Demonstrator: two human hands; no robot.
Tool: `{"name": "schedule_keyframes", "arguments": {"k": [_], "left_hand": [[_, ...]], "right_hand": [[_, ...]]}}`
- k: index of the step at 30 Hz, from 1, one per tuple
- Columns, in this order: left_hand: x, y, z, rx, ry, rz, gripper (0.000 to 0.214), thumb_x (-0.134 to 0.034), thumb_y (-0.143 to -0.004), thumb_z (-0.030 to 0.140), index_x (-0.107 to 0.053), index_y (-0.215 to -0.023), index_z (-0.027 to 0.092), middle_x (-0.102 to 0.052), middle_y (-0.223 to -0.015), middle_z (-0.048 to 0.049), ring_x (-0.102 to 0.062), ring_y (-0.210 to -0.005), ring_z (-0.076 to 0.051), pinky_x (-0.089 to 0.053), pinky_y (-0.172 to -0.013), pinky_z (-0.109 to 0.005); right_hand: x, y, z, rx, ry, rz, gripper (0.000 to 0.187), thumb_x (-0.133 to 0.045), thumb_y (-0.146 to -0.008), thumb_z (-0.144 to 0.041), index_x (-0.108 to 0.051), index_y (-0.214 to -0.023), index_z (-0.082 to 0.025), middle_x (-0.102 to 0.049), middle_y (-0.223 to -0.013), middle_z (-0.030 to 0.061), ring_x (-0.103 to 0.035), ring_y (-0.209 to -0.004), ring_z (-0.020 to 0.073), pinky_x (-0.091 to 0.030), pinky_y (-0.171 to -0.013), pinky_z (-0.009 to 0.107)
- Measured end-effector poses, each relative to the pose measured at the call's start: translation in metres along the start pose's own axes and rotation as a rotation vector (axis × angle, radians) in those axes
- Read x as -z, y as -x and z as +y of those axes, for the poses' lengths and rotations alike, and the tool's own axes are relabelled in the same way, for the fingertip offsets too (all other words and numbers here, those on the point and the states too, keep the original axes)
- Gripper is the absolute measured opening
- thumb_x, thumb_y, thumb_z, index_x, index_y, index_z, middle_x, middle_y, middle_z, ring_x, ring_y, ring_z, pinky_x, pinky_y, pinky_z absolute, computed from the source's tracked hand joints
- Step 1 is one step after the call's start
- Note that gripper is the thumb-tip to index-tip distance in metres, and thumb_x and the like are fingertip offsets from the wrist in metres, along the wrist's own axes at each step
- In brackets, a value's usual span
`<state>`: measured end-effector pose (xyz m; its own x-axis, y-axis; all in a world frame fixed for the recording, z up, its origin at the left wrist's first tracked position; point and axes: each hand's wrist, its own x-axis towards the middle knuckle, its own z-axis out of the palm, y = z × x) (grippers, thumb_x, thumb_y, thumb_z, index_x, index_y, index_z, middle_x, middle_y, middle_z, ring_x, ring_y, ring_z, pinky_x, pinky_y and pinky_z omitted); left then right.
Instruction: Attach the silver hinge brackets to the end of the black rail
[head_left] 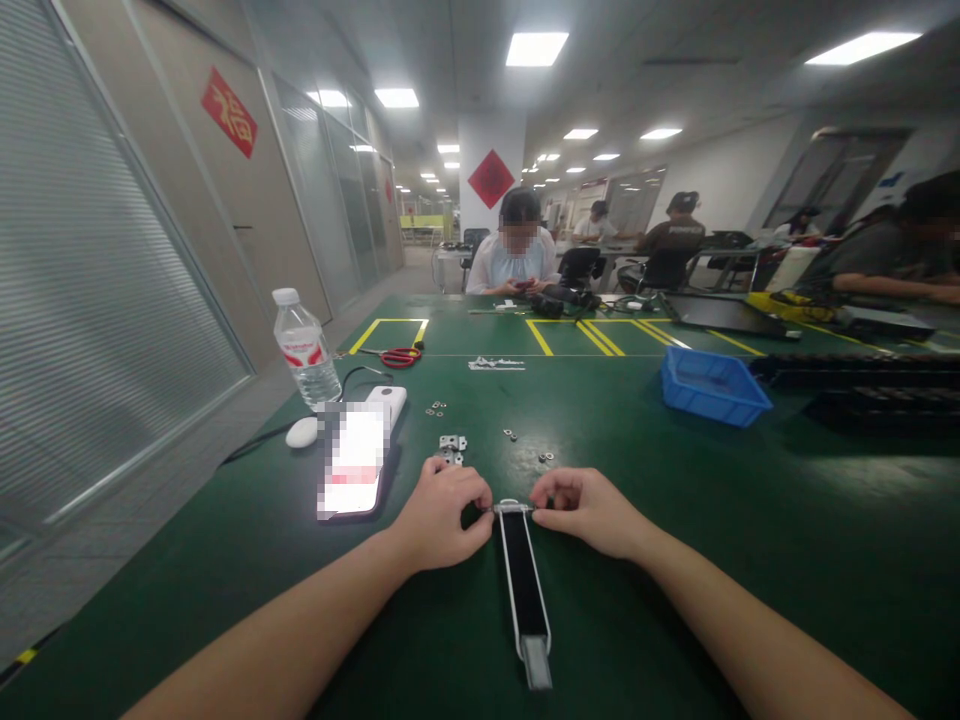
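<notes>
A long, narrow piece with a black strip and white edges (525, 570) lies on the green table in front of me. Its near end is a grey tab (537, 662), and a thin metal rod (513, 509) seems to cross its far end. My left hand (444, 512) pinches at the rod's left end, thumb and forefinger curled. On the opposite side, my right hand (589, 510) pinches at the right end. Just beyond the left hand sit small metal brackets (452, 444). Small nuts or washers (546, 457) lie past the right hand.
To the left are a lit phone (352, 465), a white power bank (391, 405), a white oval object (303, 432) and a water bottle (304, 350). Red-handled scissors (400, 356) lie farther back. A blue bin (712, 388) stands right. Across the table sits a person (514, 250).
</notes>
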<state>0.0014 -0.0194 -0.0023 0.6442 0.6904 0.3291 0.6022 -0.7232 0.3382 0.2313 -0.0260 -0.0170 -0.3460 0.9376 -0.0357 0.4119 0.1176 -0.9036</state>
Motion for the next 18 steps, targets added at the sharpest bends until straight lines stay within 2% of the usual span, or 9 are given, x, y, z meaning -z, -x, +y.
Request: {"name": "schedule_keyframes", "arguments": {"k": [5,10,14,18], "left_hand": [[-0.0002,-0.0004,-0.0008,-0.002,0.007,0.003,0.006,-0.051,-0.077,0.021,-0.056,-0.075,0.018,-0.060,-0.075,0.0022,-0.055,-0.073,-0.015,-0.026,-0.081,-0.035],[0.0000,0.0000,0.0000,-0.009,0.010,0.008,0.006,-0.051,-0.077,0.021,-0.056,-0.076,0.018,-0.060,-0.075,0.0024,-0.055,-0.073,-0.015,-0.026,-0.081,-0.035],[-0.0008,0.0010,-0.0008,-0.008,0.012,0.008,0.006,-0.051,-0.077,0.021,-0.056,-0.075,0.018,-0.060,-0.074,0.0024,-0.055,-0.073,-0.015,-0.026,-0.081,-0.036],[-0.0008,0.0007,-0.0008,-0.003,0.011,0.000,0.006,-0.051,-0.077,0.022,-0.056,-0.076,0.018,-0.060,-0.075,0.0020,-0.055,-0.074,-0.016,-0.026,-0.081,-0.036]], "right_hand": [[-0.0004,0.0003,0.0017,0.011,-0.037,-0.007,0.022,-0.070,-0.070,-0.023,-0.065,-0.090,-0.015,-0.062,-0.076,0.0002,-0.044,-0.054,0.0073,-0.035,-0.049,0.020],[0.0005,0.0008,-0.0019,-0.018,0.033,0.000,0.014,-0.070,-0.069,-0.020,-0.067,-0.081,-0.014,-0.058,-0.064,-0.0022,-0.042,-0.052,0.0072,-0.031,-0.048,0.019],[0.0008,0.0011,-0.0050,-0.043,0.054,0.000,0.015,-0.068,-0.071,-0.021,-0.071,-0.084,-0.014,-0.053,-0.057,-0.0036,-0.039,-0.050,0.0071,-0.028,-0.046,0.019],[0.0004,0.0019,-0.0060,-0.037,0.060,0.001,0.016,-0.067,-0.072,-0.022,-0.072,-0.085,-0.014,-0.055,-0.059,-0.0031,-0.038,-0.049,0.0072,-0.027,-0.046,0.020]]}}
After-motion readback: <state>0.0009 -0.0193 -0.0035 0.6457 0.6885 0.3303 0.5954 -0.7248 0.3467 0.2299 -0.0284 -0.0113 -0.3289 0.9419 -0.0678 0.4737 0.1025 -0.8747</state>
